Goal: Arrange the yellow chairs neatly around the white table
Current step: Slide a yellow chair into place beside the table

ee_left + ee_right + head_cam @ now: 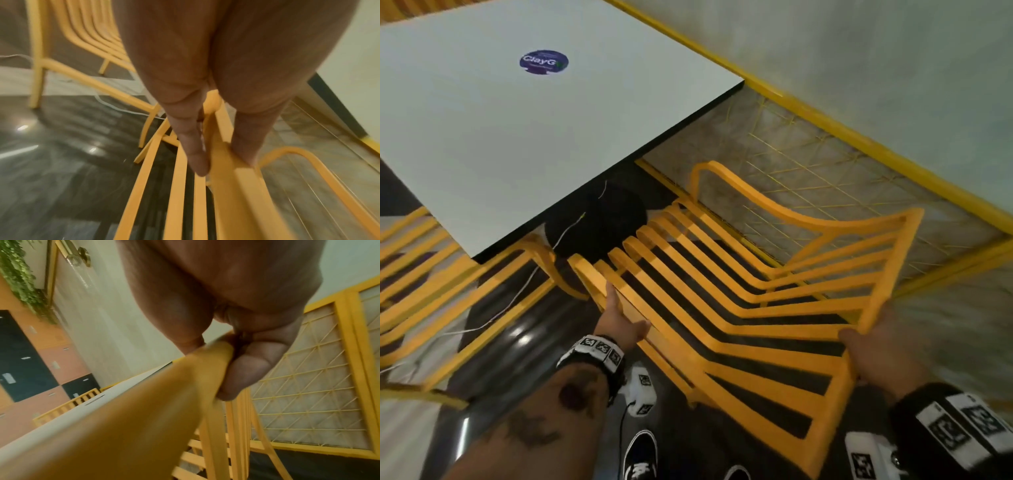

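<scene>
A white table with a round blue sticker fills the upper left of the head view. To the right of its near corner a yellow slatted chair is tilted, its seat front pointing at the table's black base. My left hand pinches the chair's side rail between thumb and fingers; the left wrist view shows the left hand straddling that rail of the chair. My right hand grips the top of the backrest. In the right wrist view the right hand curls round the chair's top bar.
A second yellow chair stands at the table's left near side, also seen as the chair. A yellow mesh partition and wall close off the right. A white cable trails over the dark glossy floor. My shoe is below.
</scene>
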